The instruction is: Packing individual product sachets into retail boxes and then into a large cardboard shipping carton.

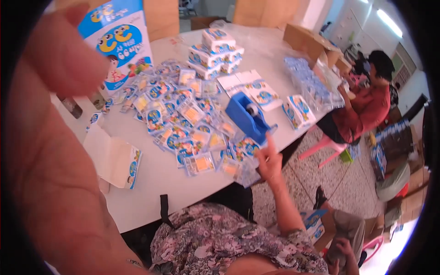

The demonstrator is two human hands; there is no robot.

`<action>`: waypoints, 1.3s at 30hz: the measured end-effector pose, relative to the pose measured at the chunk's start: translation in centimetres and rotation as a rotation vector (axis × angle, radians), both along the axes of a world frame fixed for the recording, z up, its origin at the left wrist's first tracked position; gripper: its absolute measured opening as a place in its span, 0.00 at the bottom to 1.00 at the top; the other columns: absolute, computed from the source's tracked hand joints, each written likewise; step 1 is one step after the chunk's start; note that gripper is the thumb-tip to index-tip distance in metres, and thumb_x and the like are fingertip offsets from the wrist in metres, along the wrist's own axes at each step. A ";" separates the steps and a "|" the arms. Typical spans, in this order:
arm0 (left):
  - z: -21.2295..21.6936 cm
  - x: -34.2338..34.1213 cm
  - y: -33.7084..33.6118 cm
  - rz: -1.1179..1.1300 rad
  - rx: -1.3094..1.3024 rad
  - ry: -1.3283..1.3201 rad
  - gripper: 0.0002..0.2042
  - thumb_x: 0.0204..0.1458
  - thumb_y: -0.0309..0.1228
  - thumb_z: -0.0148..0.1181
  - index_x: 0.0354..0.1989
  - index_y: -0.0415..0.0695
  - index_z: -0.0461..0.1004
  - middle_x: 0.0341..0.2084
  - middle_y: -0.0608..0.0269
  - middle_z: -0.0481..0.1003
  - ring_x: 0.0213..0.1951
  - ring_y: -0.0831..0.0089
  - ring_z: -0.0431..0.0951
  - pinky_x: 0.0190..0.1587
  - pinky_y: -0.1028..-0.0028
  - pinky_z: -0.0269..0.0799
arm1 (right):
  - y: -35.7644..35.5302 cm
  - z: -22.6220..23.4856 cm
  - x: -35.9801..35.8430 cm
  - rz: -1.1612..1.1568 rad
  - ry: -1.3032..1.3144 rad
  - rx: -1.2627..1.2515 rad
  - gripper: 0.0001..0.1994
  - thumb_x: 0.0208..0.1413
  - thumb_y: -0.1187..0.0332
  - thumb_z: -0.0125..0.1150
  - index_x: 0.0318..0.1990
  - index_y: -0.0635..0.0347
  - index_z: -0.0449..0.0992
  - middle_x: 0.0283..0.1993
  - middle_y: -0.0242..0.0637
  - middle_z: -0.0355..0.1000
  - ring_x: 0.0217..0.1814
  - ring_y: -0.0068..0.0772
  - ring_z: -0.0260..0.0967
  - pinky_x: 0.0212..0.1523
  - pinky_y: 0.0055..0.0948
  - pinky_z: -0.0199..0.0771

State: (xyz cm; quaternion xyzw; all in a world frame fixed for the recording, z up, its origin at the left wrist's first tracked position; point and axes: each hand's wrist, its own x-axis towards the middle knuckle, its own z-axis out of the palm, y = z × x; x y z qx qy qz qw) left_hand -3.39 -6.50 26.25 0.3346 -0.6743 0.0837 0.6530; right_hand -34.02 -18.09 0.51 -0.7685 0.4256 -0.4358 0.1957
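My left hand (68, 57) is raised very close at the upper left, large and blurred; its fingers cannot be made out clearly. At the near right table edge, my right hand (269, 165) has its index finger stretched toward the near end of a blue tape dispenser (243, 114). Whether the fingertip touches it, I cannot tell. I see nothing held in this hand. Left of it spreads a heap of small clear-and-blue packets (183, 114). An opened white printed carton (117, 156) lies near my left forearm.
Small printed boxes (215, 52) are stacked at the back. An unfolded carton (256, 91) and a closed box (298, 111) lie beside the dispenser. A tall printed package (119, 46) stands back left. A co-worker in red (366, 110) sits right, by a clear bag (307, 78).
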 end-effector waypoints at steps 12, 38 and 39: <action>-1.1 3.9 -1.5 0.088 -0.103 0.094 0.28 0.47 0.36 0.68 0.55 0.37 0.68 0.40 0.62 0.72 0.43 0.67 0.71 0.53 0.63 0.65 | 5.3 -5.2 -5.8 -0.254 -0.055 0.106 0.36 0.55 0.76 0.59 0.70 0.69 0.49 0.24 0.33 0.73 0.22 0.22 0.67 0.29 0.23 0.71; -7.3 6.7 -16.7 0.363 0.083 -0.322 0.29 0.43 0.40 0.71 0.54 0.44 0.70 0.52 0.53 0.67 0.60 0.55 0.61 0.61 0.56 0.54 | 9.9 -23.0 -16.1 -0.642 -0.345 0.713 0.16 0.61 0.66 0.56 0.53 0.64 0.74 0.30 0.35 0.75 0.22 0.22 0.67 0.22 0.25 0.67; -10.4 7.3 -18.4 0.487 0.258 -0.402 0.30 0.42 0.43 0.70 0.55 0.45 0.70 0.53 0.54 0.67 0.59 0.55 0.61 0.59 0.53 0.53 | 7.7 -19.1 -13.0 -0.640 -0.436 0.587 0.16 0.62 0.67 0.55 0.54 0.64 0.73 0.32 0.34 0.75 0.25 0.21 0.68 0.24 0.24 0.68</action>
